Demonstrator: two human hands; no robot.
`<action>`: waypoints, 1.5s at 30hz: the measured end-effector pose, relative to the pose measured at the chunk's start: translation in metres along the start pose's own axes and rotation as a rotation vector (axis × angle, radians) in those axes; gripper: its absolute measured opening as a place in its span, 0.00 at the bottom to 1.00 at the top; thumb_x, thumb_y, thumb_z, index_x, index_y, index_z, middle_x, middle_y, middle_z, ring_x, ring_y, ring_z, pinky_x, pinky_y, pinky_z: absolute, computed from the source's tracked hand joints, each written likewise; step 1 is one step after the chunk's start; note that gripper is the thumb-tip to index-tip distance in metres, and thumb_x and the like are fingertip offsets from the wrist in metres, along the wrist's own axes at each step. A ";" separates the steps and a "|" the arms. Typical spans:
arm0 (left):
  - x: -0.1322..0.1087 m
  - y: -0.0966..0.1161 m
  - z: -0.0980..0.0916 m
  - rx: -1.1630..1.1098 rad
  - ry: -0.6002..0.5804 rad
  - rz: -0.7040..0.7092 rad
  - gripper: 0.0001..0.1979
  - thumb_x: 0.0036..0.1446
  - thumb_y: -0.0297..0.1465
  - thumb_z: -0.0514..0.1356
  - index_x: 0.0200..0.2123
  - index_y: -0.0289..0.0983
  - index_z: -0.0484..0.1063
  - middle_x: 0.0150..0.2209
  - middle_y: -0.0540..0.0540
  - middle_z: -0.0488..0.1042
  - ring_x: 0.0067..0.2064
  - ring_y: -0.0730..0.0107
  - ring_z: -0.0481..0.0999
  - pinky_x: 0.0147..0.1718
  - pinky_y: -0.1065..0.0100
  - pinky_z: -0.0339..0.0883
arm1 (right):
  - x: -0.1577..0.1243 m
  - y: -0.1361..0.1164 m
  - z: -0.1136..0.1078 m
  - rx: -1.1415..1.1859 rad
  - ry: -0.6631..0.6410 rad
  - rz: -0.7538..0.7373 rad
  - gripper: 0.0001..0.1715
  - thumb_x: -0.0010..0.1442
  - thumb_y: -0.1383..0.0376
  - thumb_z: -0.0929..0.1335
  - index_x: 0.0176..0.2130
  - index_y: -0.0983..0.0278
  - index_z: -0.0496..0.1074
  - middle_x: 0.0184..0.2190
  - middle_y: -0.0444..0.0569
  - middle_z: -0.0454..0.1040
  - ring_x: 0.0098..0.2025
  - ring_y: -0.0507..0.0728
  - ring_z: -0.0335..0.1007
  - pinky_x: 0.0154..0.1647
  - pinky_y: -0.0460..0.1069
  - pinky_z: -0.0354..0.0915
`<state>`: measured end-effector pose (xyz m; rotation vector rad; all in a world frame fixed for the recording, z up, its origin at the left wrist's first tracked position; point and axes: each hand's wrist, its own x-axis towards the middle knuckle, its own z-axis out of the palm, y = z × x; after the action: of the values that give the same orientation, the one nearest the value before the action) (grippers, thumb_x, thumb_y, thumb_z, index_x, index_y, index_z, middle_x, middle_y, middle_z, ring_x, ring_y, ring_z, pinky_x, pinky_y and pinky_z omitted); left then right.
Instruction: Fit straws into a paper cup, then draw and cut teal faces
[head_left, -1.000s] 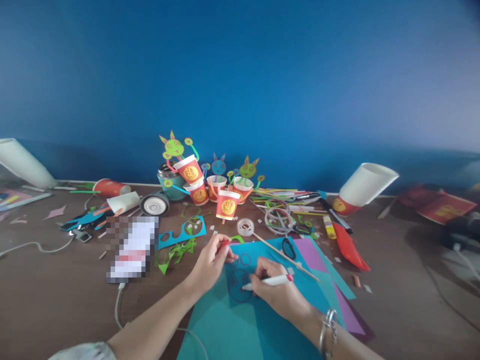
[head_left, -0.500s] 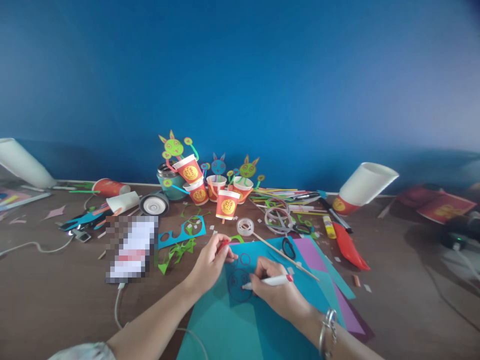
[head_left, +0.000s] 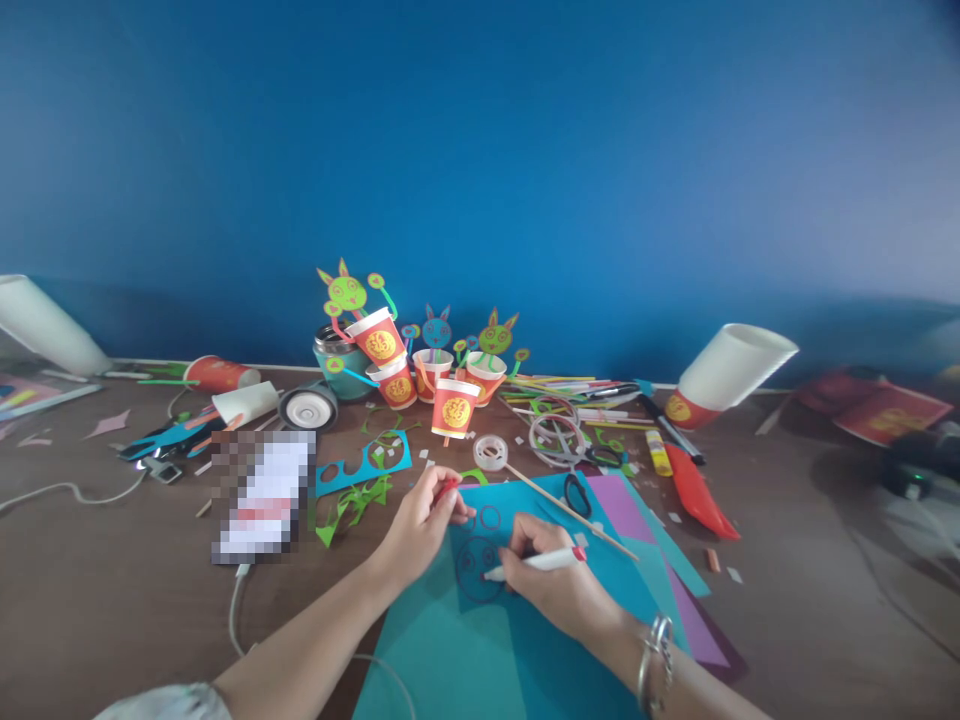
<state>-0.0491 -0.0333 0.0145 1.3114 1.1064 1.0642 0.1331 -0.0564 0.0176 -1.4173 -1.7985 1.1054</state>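
My right hand (head_left: 546, 575) grips a white marker (head_left: 551, 560) with a red end. Its tip touches a face drawn in dark line inside a circle (head_left: 478, 585) on blue paper (head_left: 577, 630). Two smaller circles are drawn above the face, one partly behind my fingers. Between the fingertips of my left hand (head_left: 420, 525) is a small red marker cap (head_left: 448, 487); this hand is closed and rests at the paper's upper left edge. Teal and purple sheets lie under the blue one.
Behind my hands stand paper cups (head_left: 456, 408) with paper animal figures. A tape roll (head_left: 491, 453), a wooden stick (head_left: 574, 513), scissors (head_left: 577, 494) and a glue stick (head_left: 659, 454) lie nearby. To the left are paper scraps (head_left: 352, 510) and a blurred-out phone (head_left: 266, 498) on a cable.
Almost nothing differs. The marker tip stays on the drawn face, and my left hand holds the same place.
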 end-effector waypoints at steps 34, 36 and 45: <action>0.000 -0.001 0.000 -0.006 0.009 0.002 0.12 0.59 0.41 0.53 0.39 0.37 0.62 0.29 0.51 0.68 0.35 0.65 0.77 0.37 0.61 0.73 | 0.001 0.000 0.001 0.008 0.008 0.017 0.14 0.49 0.68 0.64 0.18 0.61 0.54 0.15 0.38 0.61 0.19 0.49 0.60 0.18 0.43 0.53; 0.000 -0.002 0.000 -0.003 0.002 0.004 0.13 0.59 0.41 0.53 0.39 0.37 0.62 0.29 0.51 0.68 0.35 0.65 0.77 0.38 0.61 0.73 | 0.002 -0.001 -0.001 0.058 -0.003 0.034 0.14 0.50 0.67 0.65 0.19 0.61 0.55 0.15 0.38 0.62 0.18 0.49 0.62 0.18 0.43 0.53; -0.001 -0.001 -0.001 -0.011 0.000 -0.002 0.13 0.59 0.41 0.53 0.40 0.38 0.62 0.30 0.51 0.68 0.35 0.65 0.77 0.38 0.60 0.72 | 0.013 0.005 -0.013 0.130 0.138 -0.034 0.12 0.52 0.62 0.68 0.23 0.61 0.61 0.16 0.37 0.61 0.19 0.49 0.55 0.19 0.43 0.51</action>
<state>-0.0503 -0.0337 0.0131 1.3016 1.1002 1.0679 0.1430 -0.0403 0.0192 -1.3469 -1.6187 1.0603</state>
